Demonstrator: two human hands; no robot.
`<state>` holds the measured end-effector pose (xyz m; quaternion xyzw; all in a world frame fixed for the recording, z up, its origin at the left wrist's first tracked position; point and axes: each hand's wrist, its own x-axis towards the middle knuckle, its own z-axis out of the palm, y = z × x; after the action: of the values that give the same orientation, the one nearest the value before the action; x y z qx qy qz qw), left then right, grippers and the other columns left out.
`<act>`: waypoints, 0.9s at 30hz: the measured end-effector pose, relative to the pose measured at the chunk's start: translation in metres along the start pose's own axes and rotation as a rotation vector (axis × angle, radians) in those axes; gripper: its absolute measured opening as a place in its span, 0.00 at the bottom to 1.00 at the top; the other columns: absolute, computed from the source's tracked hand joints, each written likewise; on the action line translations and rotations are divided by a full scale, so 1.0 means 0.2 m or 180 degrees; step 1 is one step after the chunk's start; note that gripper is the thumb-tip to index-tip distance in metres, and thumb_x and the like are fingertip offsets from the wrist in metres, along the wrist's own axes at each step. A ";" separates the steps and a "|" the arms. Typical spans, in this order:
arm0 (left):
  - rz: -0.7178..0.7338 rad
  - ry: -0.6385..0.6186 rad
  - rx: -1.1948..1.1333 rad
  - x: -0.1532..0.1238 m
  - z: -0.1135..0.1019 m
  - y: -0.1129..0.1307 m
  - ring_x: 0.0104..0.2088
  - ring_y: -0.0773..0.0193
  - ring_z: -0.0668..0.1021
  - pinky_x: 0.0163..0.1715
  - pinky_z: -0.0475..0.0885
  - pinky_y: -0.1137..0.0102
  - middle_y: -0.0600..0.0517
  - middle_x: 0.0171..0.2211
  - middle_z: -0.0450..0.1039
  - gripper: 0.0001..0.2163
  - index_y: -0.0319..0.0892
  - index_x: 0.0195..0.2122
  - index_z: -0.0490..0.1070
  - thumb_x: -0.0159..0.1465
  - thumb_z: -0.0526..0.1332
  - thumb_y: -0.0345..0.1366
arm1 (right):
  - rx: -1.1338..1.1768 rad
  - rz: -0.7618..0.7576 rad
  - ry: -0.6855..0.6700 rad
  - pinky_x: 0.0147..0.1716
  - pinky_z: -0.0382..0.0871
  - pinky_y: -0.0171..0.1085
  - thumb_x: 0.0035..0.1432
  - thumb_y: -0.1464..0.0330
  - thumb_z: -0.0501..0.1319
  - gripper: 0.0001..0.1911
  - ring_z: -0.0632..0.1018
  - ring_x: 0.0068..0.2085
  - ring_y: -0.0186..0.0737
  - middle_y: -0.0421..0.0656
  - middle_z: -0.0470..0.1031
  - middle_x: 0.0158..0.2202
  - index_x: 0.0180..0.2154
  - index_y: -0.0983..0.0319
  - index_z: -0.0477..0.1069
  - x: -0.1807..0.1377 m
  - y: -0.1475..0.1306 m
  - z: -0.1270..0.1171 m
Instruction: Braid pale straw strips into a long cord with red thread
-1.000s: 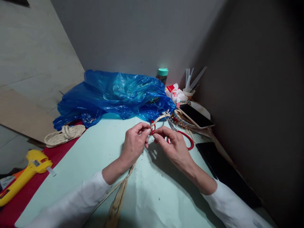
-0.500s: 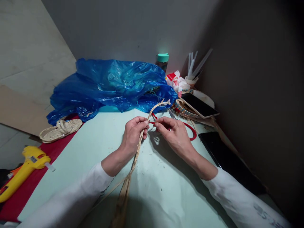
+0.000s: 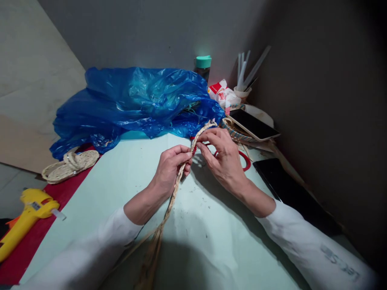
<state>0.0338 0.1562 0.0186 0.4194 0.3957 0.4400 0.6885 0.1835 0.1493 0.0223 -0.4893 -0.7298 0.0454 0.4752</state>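
The left hand (image 3: 169, 166) pinches a braid (image 3: 174, 193) – pale, knobbly, fibrous.

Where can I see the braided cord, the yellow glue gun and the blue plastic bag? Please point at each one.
Braided cord (image 3: 174, 195): head view, on its braided length.
Yellow glue gun (image 3: 28, 215): head view, where handle meets body.
Blue plastic bag (image 3: 136, 102): head view, on its crumpled middle.

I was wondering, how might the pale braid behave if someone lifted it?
The pale braid is probably light, being slim. It likely flexes yet keeps some shape: its upper end curves out beyond the left hand. Its loose, unplaited strands might tangle.
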 end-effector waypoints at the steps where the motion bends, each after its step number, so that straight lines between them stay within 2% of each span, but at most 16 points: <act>1: 0.0024 -0.0007 -0.0017 -0.01 0.00 0.00 0.17 0.75 0.67 0.16 0.62 0.79 0.57 0.21 0.66 0.04 0.37 0.29 0.69 0.54 0.63 0.31 | 0.0117 -0.0035 -0.0117 0.41 0.64 0.40 0.62 0.71 0.55 0.07 0.72 0.40 0.43 0.45 0.75 0.37 0.35 0.60 0.71 0.00 0.01 0.00; 4: 0.0087 0.0023 -0.0058 -0.01 0.01 0.00 0.18 0.75 0.66 0.16 0.61 0.79 0.56 0.21 0.66 0.04 0.37 0.29 0.69 0.54 0.63 0.31 | 0.0440 0.0163 -0.0529 0.36 0.63 0.36 0.65 0.71 0.51 0.08 0.71 0.33 0.37 0.41 0.73 0.32 0.37 0.60 0.69 0.01 0.02 0.02; 6: 0.0157 0.0107 -0.0053 -0.01 0.01 -0.01 0.18 0.75 0.67 0.16 0.61 0.79 0.56 0.21 0.67 0.04 0.37 0.29 0.69 0.54 0.63 0.31 | 0.0528 0.0383 -0.0595 0.34 0.61 0.35 0.64 0.72 0.52 0.08 0.70 0.31 0.35 0.39 0.71 0.29 0.35 0.61 0.68 0.02 0.03 0.02; 10: 0.0332 0.0298 -0.0036 0.02 -0.01 -0.01 0.18 0.75 0.67 0.17 0.61 0.79 0.56 0.21 0.67 0.04 0.38 0.29 0.69 0.53 0.64 0.31 | 0.0957 0.0677 -0.0577 0.33 0.61 0.34 0.63 0.71 0.53 0.07 0.70 0.31 0.34 0.39 0.72 0.30 0.33 0.62 0.69 0.02 0.04 0.01; 13: 0.0338 0.0328 -0.0039 0.04 -0.03 -0.01 0.17 0.75 0.67 0.16 0.61 0.78 0.57 0.21 0.67 0.05 0.38 0.28 0.69 0.53 0.63 0.32 | 0.1396 0.0655 -0.0981 0.33 0.62 0.33 0.61 0.70 0.56 0.07 0.73 0.35 0.34 0.40 0.75 0.34 0.35 0.62 0.72 0.01 0.05 -0.02; 16: 0.0330 0.0309 -0.0032 0.04 -0.04 -0.02 0.17 0.75 0.67 0.16 0.61 0.78 0.57 0.21 0.66 0.05 0.38 0.29 0.69 0.54 0.63 0.32 | 0.1384 0.0618 -0.1319 0.32 0.61 0.33 0.60 0.70 0.57 0.06 0.72 0.32 0.33 0.39 0.75 0.32 0.33 0.63 0.72 0.01 0.04 -0.03; 18: 0.0328 0.0294 -0.0014 0.05 -0.04 -0.03 0.17 0.75 0.67 0.16 0.61 0.78 0.57 0.21 0.66 0.05 0.38 0.29 0.69 0.54 0.63 0.32 | 0.1229 0.0690 -0.1232 0.31 0.61 0.33 0.60 0.70 0.56 0.07 0.70 0.30 0.33 0.39 0.74 0.29 0.31 0.63 0.71 0.00 0.04 -0.02; 23: 0.0191 0.0109 0.0016 0.04 -0.03 -0.05 0.18 0.75 0.66 0.17 0.62 0.79 0.56 0.22 0.67 0.05 0.38 0.30 0.69 0.55 0.64 0.32 | 0.1134 0.1169 -0.0702 0.28 0.60 0.33 0.62 0.67 0.54 0.08 0.70 0.27 0.32 0.38 0.72 0.27 0.32 0.62 0.68 0.00 0.06 0.03; 27: 0.0226 0.0106 0.0229 0.03 -0.01 -0.05 0.19 0.75 0.67 0.17 0.62 0.79 0.56 0.23 0.68 0.06 0.39 0.32 0.69 0.55 0.65 0.33 | 0.1157 0.1391 -0.0635 0.27 0.59 0.33 0.61 0.65 0.55 0.09 0.69 0.26 0.32 0.39 0.71 0.25 0.30 0.62 0.67 0.01 0.07 0.04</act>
<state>0.0357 0.1589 0.0072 0.4503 0.4076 0.4566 0.6502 0.1866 0.1616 0.0108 -0.5349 -0.6302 0.3244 0.4599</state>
